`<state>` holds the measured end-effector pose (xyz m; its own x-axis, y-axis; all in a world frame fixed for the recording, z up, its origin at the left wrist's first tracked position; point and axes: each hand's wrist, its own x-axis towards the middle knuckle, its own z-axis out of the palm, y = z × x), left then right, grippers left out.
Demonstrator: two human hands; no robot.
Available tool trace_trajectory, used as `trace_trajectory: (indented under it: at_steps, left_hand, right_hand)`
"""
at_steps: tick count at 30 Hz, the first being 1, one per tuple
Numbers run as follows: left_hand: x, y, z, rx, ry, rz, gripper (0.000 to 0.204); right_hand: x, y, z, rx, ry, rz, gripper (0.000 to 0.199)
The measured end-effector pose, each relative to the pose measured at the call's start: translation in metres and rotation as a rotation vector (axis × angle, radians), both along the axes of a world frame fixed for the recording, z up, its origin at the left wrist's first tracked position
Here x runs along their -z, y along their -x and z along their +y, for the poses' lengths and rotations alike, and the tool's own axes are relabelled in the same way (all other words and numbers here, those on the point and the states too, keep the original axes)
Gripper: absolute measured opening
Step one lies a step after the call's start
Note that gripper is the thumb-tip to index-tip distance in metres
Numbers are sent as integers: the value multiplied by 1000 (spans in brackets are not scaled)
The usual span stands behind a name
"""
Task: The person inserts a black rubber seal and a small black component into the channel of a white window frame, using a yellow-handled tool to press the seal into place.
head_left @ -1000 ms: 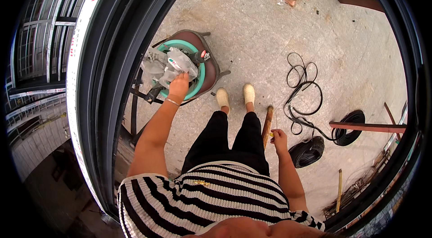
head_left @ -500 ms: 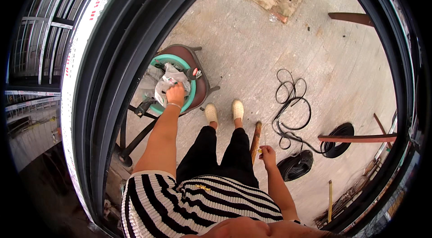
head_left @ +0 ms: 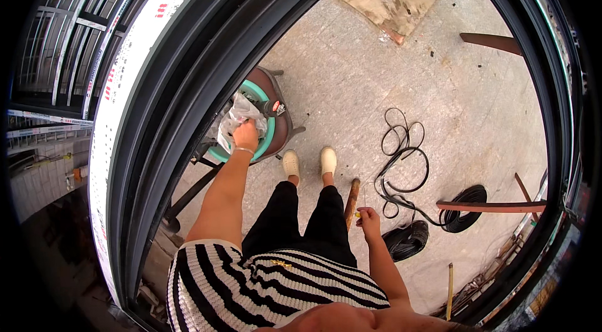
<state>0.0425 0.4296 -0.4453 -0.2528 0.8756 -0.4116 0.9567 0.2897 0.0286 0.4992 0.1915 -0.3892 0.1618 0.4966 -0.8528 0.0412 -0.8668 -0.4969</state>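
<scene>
My left hand [head_left: 246, 135] reaches down into a crumpled clear plastic bag [head_left: 241, 110], its fingers curled and partly hidden by the plastic. The bag lies in a teal basin [head_left: 270, 134] standing on a brown-seated chair [head_left: 283, 120]. A dark cylindrical power tool [head_left: 269, 107] rests on the basin's rim. Beside my right thigh, my right hand [head_left: 370, 221] is closed around a small yellow-handled tool [head_left: 358, 214] with what looks like a thin shaft. A rusty bar [head_left: 352, 201] stands just left of that hand.
A large black window frame [head_left: 207, 62] surrounds me, with white film on its left side. Black rubber strip [head_left: 401, 189] lies looped on the floor near two black coils [head_left: 465, 208] [head_left: 406, 241]. A reddish bar [head_left: 495, 207] juts in at right. A dusty board [head_left: 401, 9] lies far ahead.
The view has shifted slightly, so the basin and chair sit more behind the frame's edge. My left hand stays at the bag, and my right hand keeps the yellow-handled tool.
</scene>
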Motion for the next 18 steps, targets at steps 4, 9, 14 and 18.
trace_trajectory:
  at_steps: [4, 9, 14, 18]
  left_hand:
    - [26, 5, -6, 37, -15, 35, 17]
    - [13, 1, 9, 33, 86, -3, 18]
    - [12, 5, -4, -9, 62, -7, 19]
    - [12, 5, -14, -8, 4, 36, 16]
  right_hand:
    - [0, -3, 3, -17, 2, -6, 21]
    - [-4, -2, 7, -16, 3, -17, 21]
    - [-14, -2, 14, -8, -14, 8, 20]
    - [-16, -5, 18, -12, -12, 3, 20]
